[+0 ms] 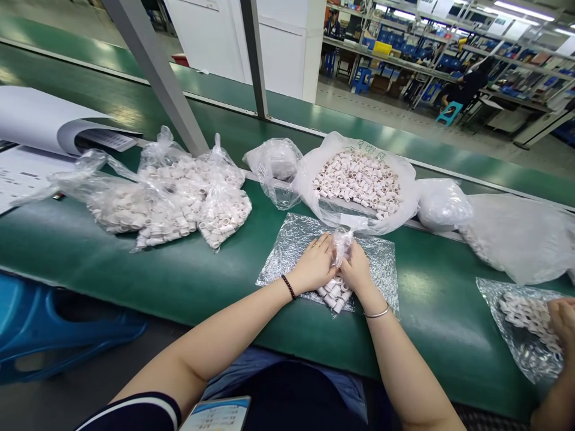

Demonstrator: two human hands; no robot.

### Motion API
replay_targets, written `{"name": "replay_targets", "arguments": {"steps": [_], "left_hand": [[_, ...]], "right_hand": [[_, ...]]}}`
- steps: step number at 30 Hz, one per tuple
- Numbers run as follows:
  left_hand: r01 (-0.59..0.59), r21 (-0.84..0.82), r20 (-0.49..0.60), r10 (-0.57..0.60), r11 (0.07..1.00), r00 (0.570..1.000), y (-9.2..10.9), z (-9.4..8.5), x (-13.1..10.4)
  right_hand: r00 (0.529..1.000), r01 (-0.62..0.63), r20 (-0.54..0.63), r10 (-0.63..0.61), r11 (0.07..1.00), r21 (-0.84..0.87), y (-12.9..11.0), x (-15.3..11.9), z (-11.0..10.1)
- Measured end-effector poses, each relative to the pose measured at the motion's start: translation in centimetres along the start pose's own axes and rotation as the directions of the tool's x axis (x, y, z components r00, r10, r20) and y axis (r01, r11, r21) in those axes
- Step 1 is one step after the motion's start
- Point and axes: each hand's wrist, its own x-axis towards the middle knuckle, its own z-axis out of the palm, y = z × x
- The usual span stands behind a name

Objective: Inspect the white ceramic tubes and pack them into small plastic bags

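Observation:
My left hand (315, 262) and my right hand (357, 268) are together at the gathered neck of a clear plastic bag (343, 244), fingers closed on it. Small white tube-shaped pieces (335, 294) fill the bag's lower part, which lies toward me below my hands. Underneath is a crinkled silvery sheet (281, 254) on the green bench (215, 281). Just beyond my hands, a large translucent bag (309, 182) lies open, holding a heap of the same white pieces. My palms and the undersides of my fingers are hidden.
Several knotted bags of white pieces (175, 197) lie to the left, near papers (27, 173). Behind the bench work, a grey post (157, 72) rises. Other plastic bags (516, 233) line the right. A co-worker's hand (563, 320) is over another silvery sheet (492, 293).

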Motion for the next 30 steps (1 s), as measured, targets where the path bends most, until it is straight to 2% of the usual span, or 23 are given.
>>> {"name": "replay_targets", "arguments": {"steps": [7, 13, 18, 25, 28, 30], "left_hand": [[0.028, 0.019, 0.089, -0.03, 0.999, 0.996, 0.48, -0.51, -0.01], [0.04, 0.026, 0.088, -0.042, 0.999, 0.995, 0.79, -0.68, -0.06], [0.036, 0.035, 0.089, -0.039, 0.999, 0.995, 0.91, -0.79, -0.09], [0.039, 0.076, 0.066, -0.044, 0.996, 0.997, 0.77, -0.2, -0.21], [0.064, 0.03, 0.052, -0.065, 0.998, 0.996, 0.64, -0.32, -0.24], [0.091, -0.027, 0.045, -0.09, 0.995, 0.995, 0.68, -0.65, -0.3]], "right_hand": [[0.994, 0.064, 0.097, -0.054, 0.993, -0.097, -0.3, -0.09, 0.12], [0.985, 0.148, 0.103, -0.136, 0.981, -0.122, -0.09, -0.21, 0.35], [0.986, 0.136, 0.114, -0.12, 0.981, -0.14, 0.06, -0.28, 0.54], [0.983, 0.172, 0.069, -0.168, 0.984, -0.044, 0.56, -0.35, 0.73], [0.987, 0.116, 0.106, -0.118, 0.993, 0.03, 0.43, -0.42, 0.28], [0.996, 0.059, 0.066, -0.067, 0.992, 0.113, 0.17, -0.52, -0.13]]}}
